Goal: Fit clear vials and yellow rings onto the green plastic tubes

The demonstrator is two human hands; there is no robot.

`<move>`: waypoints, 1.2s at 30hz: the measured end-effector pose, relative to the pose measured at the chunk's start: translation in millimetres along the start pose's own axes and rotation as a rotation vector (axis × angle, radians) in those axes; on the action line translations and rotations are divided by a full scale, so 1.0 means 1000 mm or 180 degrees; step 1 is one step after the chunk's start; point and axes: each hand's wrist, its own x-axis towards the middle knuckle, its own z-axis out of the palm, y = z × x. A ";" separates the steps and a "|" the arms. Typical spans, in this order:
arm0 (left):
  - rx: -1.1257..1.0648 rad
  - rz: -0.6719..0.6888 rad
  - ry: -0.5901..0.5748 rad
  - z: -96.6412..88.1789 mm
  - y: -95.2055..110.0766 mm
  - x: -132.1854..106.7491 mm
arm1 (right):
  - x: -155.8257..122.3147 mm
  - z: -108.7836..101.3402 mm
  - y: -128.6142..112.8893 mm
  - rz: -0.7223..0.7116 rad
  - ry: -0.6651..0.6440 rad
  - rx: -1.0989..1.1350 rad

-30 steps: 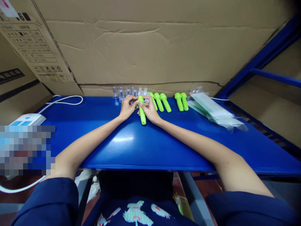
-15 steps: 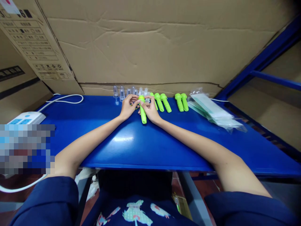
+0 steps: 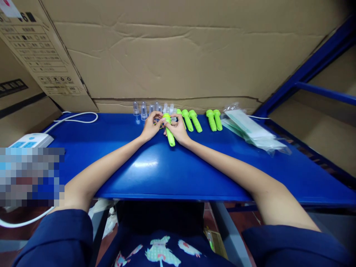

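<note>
Near the far edge of the surface (image 3: pixel 178 172), the left hand (image 3: pixel 151 127) and right hand (image 3: pixel 180 132) both have their grip clamped on one green tube (image 3: pixel 170 138).

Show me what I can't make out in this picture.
In the head view:
Held green tube: upper part, partly behind the right hand.
Clear caps: some lower parts, behind the left hand.
Carton: small print, too blurred to read.
Power strip: partly covered by pixelation.
Sleeves: cut off by the bottom edge.
</note>
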 end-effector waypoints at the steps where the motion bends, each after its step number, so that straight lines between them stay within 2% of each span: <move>1: -0.0001 0.0008 0.0006 0.000 0.000 0.000 | 0.000 0.000 0.000 0.0004 0.0018 0.0010; 12: -0.0043 0.0019 0.0102 0.001 -0.002 -0.001 | 0.000 0.001 0.003 -0.0050 0.0151 -0.0027; 20: -0.0281 -0.0199 0.0102 0.002 -0.001 -0.001 | 0.000 0.002 0.003 -0.0046 0.0251 -0.0078; 28: 0.0080 0.0048 0.0114 -0.001 0.008 -0.001 | -0.006 0.004 -0.009 -0.0214 0.0080 -0.0151; 36: 0.0055 0.0081 0.0054 -0.002 0.002 0.001 | -0.007 0.004 -0.011 -0.0245 0.0017 -0.0139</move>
